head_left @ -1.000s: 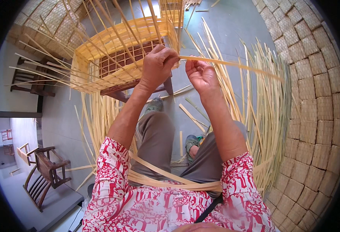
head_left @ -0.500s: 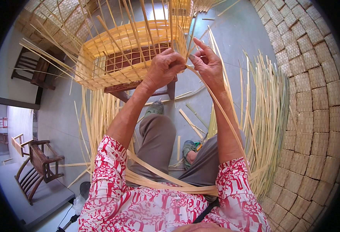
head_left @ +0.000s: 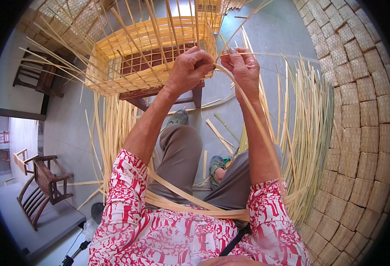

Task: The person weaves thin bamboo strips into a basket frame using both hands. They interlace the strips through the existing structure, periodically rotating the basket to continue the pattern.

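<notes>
Light: bright, even daylight | Shadows: soft, faint | Glare: none | Focus: sharp centre, mild softening outward | Distortion: strong fisheye bending, black circular vignette at rim

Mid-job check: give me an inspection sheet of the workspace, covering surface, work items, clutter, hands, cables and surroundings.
Surface: grey concrete floor; the half-woven basket sits on a dark wooden stool.
Job's things: basket with loose uprights sticking out; one long bamboo strip runs from the hands down across the lap.
Clutter: bamboo strips fanned on the floor to the right, more under the stool, short offcuts between the feet.
Hands: left hand closed at the basket's near corner; right hand pinches the strip beside it.
Cables: a dark cable at lower left, by the floor edge.
Surroundings: stacked woven mats on the right; wooden chairs on the left.
</notes>
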`<state>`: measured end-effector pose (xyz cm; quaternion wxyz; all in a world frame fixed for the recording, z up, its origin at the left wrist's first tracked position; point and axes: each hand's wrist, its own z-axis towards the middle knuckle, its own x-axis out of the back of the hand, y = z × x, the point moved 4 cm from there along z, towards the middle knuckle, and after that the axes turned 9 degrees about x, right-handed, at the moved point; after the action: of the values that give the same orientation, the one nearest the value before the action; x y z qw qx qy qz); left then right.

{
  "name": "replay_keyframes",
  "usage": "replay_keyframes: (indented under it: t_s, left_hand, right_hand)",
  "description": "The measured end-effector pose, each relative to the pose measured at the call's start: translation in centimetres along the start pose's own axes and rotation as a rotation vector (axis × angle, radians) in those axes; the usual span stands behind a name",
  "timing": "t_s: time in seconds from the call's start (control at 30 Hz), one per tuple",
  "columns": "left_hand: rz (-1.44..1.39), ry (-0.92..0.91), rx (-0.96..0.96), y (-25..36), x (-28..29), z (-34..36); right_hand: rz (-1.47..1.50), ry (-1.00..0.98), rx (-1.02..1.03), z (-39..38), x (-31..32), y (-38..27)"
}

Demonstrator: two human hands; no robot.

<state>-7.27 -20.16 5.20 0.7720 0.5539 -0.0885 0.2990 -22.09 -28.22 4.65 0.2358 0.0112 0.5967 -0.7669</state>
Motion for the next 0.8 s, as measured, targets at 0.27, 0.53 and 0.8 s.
replay_keyframes:
  t_s: [0.27,0.53,0.8]
  left_hand:
    - [-0.134,0.204,0.186,-1.0,-1.2,1.0]
    - [0.406,0.284,0.047,0.3,-2.5,0.6]
    - [0.381,0.245,0.020,1.1,-0.3,-1.5]
  right_hand:
    - [0.440,0.253,-0.288,-3.0,-0.3,0.1]
    - [-0.141,0.021,-0.033,-3.4,-1.8,-2.2]
    - [-1.153,-0.227,0.751,-1.1,-0.7,-3.4]
